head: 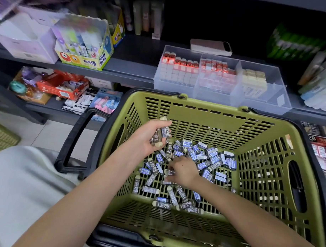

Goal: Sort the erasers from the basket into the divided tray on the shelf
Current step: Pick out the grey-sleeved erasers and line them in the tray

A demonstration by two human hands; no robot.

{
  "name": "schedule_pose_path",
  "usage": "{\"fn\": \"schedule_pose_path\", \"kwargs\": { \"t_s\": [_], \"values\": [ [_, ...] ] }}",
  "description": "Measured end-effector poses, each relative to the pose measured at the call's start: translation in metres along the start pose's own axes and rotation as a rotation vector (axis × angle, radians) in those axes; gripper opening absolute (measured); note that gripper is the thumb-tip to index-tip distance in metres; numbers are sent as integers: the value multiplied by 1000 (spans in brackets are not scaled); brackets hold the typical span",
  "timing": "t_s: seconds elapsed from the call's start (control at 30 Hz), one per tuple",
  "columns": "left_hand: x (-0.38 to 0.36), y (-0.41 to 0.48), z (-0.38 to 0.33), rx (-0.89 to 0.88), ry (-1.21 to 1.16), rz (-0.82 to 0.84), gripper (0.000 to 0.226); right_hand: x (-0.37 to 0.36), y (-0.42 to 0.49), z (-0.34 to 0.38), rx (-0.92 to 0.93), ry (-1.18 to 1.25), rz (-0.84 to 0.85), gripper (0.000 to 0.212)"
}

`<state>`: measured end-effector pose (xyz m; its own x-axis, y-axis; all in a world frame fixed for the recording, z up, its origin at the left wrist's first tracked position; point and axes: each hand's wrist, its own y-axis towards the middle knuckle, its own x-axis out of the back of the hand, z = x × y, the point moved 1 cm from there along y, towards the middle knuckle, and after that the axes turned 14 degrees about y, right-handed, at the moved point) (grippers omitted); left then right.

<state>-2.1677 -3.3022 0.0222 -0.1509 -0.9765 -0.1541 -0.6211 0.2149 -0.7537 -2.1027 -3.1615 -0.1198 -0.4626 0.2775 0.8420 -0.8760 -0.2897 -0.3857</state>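
A green slatted basket (269, 138) holds several small erasers (203, 154) in dark and blue "2B" sleeves, scattered over its floor. My left hand (148, 135) is raised above the pile and grips a bunch of these erasers (164, 131). My right hand (184, 172) is down in the pile, fingers pinching one dark-sleeved eraser (170, 172). Behind the basket, on the shelf, stands the clear divided tray (277, 101); its left and middle compartments hold red-sleeved erasers (180, 65), and the right one holds cream erasers (253, 78) at its back.
A phone (211, 47) lies on the shelf behind the tray. A yellow glue-stick box (83, 46) and a white box (24, 37) stand to the left. The lower shelf (53, 104) holds mixed stationery. The basket's black handle (73, 138) hangs at its left.
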Motion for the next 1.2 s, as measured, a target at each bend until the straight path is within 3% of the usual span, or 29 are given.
{"fn": "schedule_pose_path", "kwargs": {
  "t_s": [0.17, 0.27, 0.43, 0.8, 1.0, 1.1, 1.2],
  "values": [
    [3, 0, -1, 15, -33, -2, 27, 7, 2, 0, -58, 97, 67, 48],
    [3, 0, -2, 11, -39, 4, 26, 3, -6, 1, -52, 20, 201, 66],
    [2, -1, -3, -6, -31, 12, 27, -14, -20, 5, 3, -44, 142, 85],
    [5, 2, -2, -2, -73, 17, 22, -15, -21, 4, -138, 324, -40, 60],
    [7, 3, -2, 27, -187, 36, 23, -15, -15, 2, -125, 195, -109, 50],
    [7, -1, -4, 70, -290, 134, 31, -11, -13, 3, -139, 224, -83, 39],
    [6, 0, -3, 61, -385, 244, 20, 4, -19, 6, -163, 362, -102, 30]
  ]
}}
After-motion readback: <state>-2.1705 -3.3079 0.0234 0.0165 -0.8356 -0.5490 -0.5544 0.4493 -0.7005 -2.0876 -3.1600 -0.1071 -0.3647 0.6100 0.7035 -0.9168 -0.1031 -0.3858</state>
